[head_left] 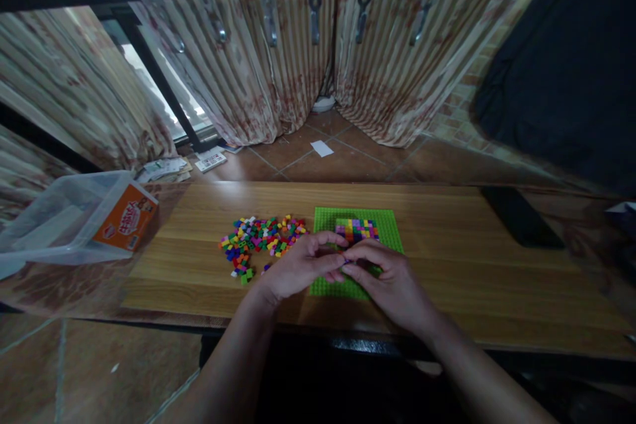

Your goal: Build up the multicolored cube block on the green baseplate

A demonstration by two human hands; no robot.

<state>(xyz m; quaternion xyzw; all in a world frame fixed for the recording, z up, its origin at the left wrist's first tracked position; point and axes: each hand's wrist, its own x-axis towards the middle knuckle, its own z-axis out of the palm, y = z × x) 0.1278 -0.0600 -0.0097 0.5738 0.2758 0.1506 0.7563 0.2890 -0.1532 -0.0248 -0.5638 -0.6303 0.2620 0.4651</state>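
Over a green studded baseplate (322, 286), my left hand (304, 264) and my right hand (390, 278) meet at the fingertips. Between them is a tiny purple brick (346, 262), mostly hidden by the fingers. My right thumb and forefinger pinch it, and the left thumb and fingers close in on it from the other side. Just beyond the fingers, a block of small multicoloured bricks (356, 228) sits on the baseplate, its near part covered by my hands. To the left, a spread of loose coloured bricks (258, 235) lies on the wooden table (199, 212).
A clear plastic bin (54, 212) with an orange label (126, 218) stands left of the table. On the table's right lies a dark flat object (521, 218). Curtains (278, 79) hang behind, with papers (166, 169) and a white sheet (322, 148) on the floor.
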